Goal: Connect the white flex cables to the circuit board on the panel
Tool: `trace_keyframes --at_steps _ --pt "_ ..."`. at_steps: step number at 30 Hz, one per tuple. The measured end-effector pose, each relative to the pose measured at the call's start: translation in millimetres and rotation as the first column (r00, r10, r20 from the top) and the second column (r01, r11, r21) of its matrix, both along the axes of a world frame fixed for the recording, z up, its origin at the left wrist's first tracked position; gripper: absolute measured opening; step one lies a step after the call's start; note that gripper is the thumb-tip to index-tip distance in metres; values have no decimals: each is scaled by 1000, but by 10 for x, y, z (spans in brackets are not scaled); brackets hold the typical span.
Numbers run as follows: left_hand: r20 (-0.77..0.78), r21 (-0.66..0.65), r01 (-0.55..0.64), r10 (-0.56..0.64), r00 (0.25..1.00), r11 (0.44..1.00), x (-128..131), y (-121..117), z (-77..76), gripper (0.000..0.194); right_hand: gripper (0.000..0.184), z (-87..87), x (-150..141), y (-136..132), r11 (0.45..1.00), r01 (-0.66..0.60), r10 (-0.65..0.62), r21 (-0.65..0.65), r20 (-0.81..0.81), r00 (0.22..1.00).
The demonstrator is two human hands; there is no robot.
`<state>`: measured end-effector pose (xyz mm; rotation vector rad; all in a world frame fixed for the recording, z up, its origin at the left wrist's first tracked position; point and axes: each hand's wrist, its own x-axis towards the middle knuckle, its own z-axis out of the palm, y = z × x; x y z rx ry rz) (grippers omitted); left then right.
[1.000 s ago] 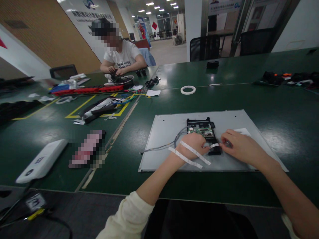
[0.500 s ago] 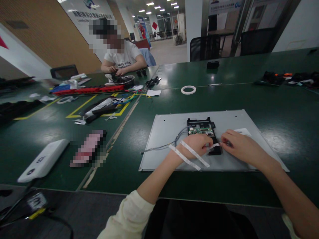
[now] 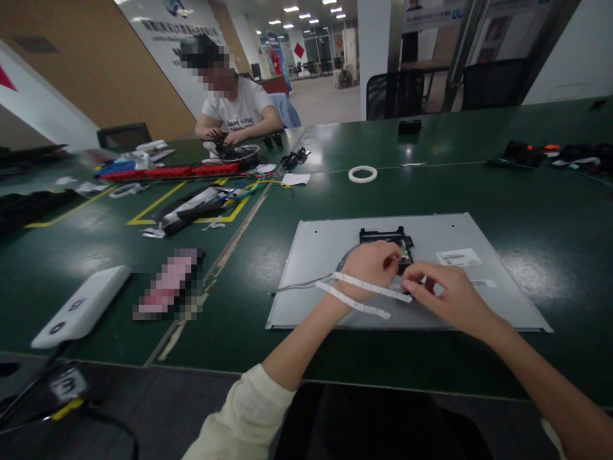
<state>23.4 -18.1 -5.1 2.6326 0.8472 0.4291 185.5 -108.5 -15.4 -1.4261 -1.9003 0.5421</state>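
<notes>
left hand (image 3: 371, 265): fingers curled over black plastic frame (image 3: 383, 236), can't tell if pinching; white tape strips (image 3: 357, 305) across wrist | right hand (image 3: 438, 287): thumb and forefinger bent together at frame's 5 o'clock, grip can't tell | frame: on flat grey rectangular panel (image 3: 306, 255), 11 o'clock of centre | white tape ring (image 3: 363, 180): beyond panel, 11 o'clock

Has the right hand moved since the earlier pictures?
Yes: the right hand has shifted left against the grey panel, uncovering more of a white label.

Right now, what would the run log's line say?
left hand: over black frame; right hand: by frame's near end; white strips: across left wrist; grey panel: beneath
</notes>
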Motion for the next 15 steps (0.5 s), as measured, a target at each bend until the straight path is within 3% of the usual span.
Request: trace_keyframes --at_steps 3,7,12,15 --pt "71 4 -75 75 995 997 -36 39 -18 21 19 6 -137 -47 991 -92 78 -96 -141 987" --pt "69 11 -148 147 987 989 -57 71 -29 19 22 -40 -199 -45 982 -105 57 -160 -278 959" --pt "-2 13 -250 250 968 968 -35 95 -23 21 19 -42 -165 -37 979 -101 -11 -179 -536 844" --pt "-44 50 -264 267 963 963 -26 106 -48 21 21 -31 -149 -35 981 -112 -6 -156 -607 795"
